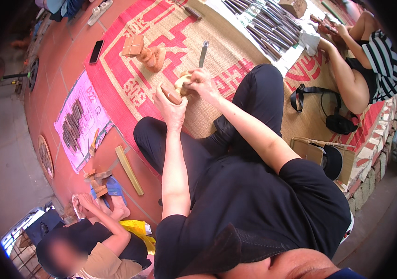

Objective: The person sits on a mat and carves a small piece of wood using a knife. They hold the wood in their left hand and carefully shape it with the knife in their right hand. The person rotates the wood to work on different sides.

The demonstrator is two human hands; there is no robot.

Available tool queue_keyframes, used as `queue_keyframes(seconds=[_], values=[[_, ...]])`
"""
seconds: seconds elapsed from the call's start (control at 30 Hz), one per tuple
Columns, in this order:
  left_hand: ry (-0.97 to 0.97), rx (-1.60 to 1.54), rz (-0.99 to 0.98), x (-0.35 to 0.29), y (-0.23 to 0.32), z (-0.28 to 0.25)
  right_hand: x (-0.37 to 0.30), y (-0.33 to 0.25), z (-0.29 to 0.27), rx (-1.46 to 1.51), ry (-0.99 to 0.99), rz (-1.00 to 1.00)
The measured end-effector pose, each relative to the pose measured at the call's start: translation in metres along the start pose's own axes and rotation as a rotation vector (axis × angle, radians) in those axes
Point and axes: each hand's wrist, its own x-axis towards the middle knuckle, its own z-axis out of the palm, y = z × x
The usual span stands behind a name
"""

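Seemingly to steady it, the left hand (172,110) grips a brown wooden block (171,94) above the woven mat (228,46), while the right hand (201,83) pinches a pale yellow piece (181,83) close beside it.

Held block (172,95): reddish-brown
Held piece (181,83) beside it: pale cream-yellow
Carved piece (153,59), upper centre: orange-brown
Mat (231,56): straw-tan with angular red motifs
Tool rows (275,28), upper right: dark brown
Sheet (97,118), left: pink-lilac
Floor (49,56), left: brick-red tiles with pale joint lines
Top (384,60), right edge: black-and-white stripes
Slippers (114,186), lower left: blue
Phone (96,52): black
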Motion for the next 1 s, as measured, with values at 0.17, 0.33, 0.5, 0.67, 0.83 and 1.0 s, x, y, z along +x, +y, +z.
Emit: queue_keyframes(seconds=[0.17, 0.33, 0.5, 0.67, 0.83, 1.0], values=[[0.004, 0.032, 0.048, 0.000, 0.004, 0.001, 0.018, 0.026, -0.014, -0.239, 0.056, 0.412], [0.024, 0.038, 0.055, 0.001, -0.008, 0.001, 0.010, -0.010, -0.012, -0.047, -0.009, -0.021], [0.013, 0.043, 0.037, 0.004, -0.001, 0.009, 0.009, 0.023, -0.001, -0.053, 0.069, 0.269], [0.065, 0.083, 0.103, 0.003, 0.002, 0.006, 0.019, 0.014, -0.013, -0.125, 0.069, 0.260], [0.047, 0.087, 0.072, 0.007, 0.005, 0.006, 0.001, -0.003, 0.007, 0.112, 0.043, 0.144], [0.067, 0.032, 0.087, 0.004, 0.003, 0.001, 0.025, 0.029, -0.017, -0.226, 0.077, 0.285]])
